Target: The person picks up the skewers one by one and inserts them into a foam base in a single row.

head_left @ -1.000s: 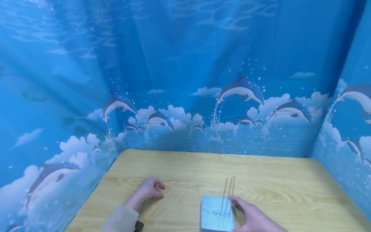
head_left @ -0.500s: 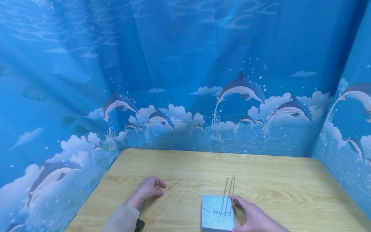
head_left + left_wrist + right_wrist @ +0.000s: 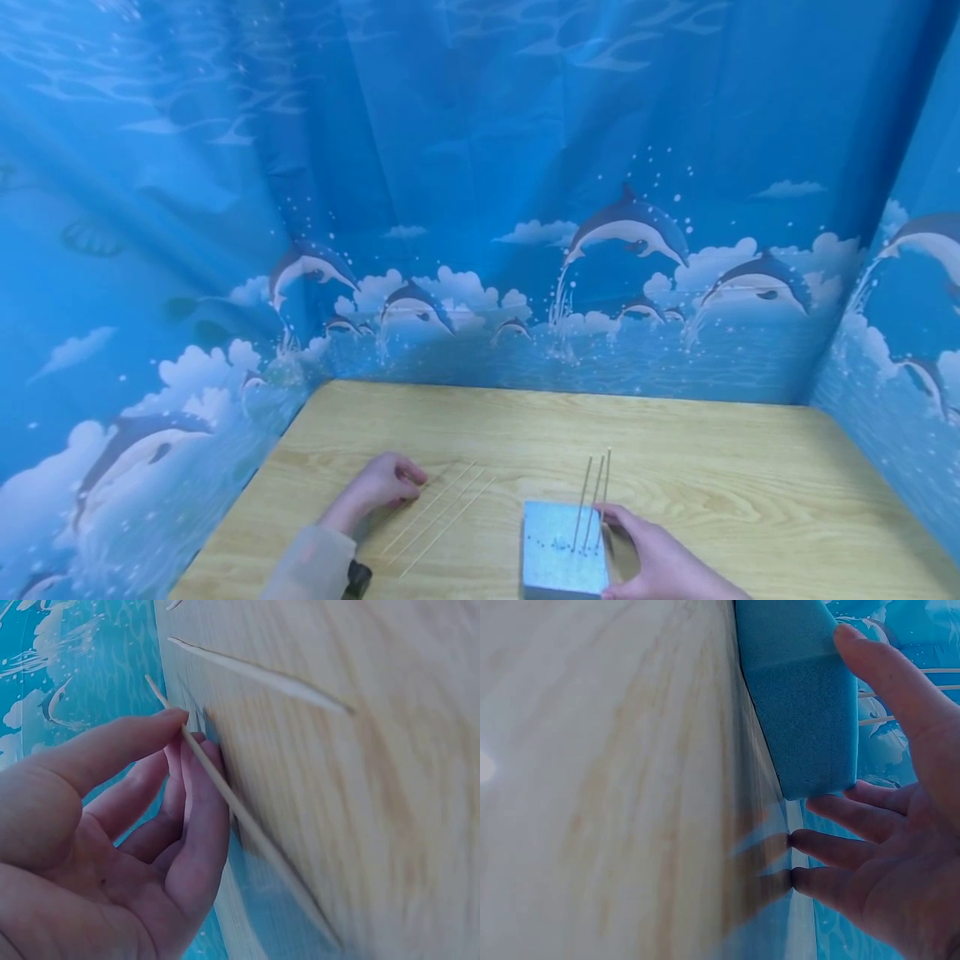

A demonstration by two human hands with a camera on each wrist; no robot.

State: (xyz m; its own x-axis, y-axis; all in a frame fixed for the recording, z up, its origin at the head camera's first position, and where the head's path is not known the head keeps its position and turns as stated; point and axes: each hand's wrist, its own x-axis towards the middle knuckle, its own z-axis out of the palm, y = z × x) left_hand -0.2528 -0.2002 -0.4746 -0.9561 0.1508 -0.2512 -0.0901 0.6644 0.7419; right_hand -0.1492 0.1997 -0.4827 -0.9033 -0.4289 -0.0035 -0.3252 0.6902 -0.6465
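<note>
1. Landmark: the blue foam block [image 3: 564,558] sits on the tabletop [image 3: 712,467] near its front edge, with three thin sticks [image 3: 592,500] standing upright in it.
2. Right hand [image 3: 660,562]: fingers nearly straight, resting against the block's right side — thumb on its top edge, fingertips [image 3: 799,841] down on the tabletop. It grips nothing.
3. Left hand [image 3: 382,487]: left of the block, thumb and curled fingers [image 3: 187,780] pinching one loose skewer [image 3: 240,817].
4. Further loose skewers [image 3: 442,521] lie flat between the left hand and the block.
5. Open room: bare wood behind and to the right of the block, up to the dolphin-print curtain [image 3: 480,208] that borders the tabletop on three sides.
6. Against the earlier frames: both hands and the block hold the same positions — only the view has shifted slightly.
</note>
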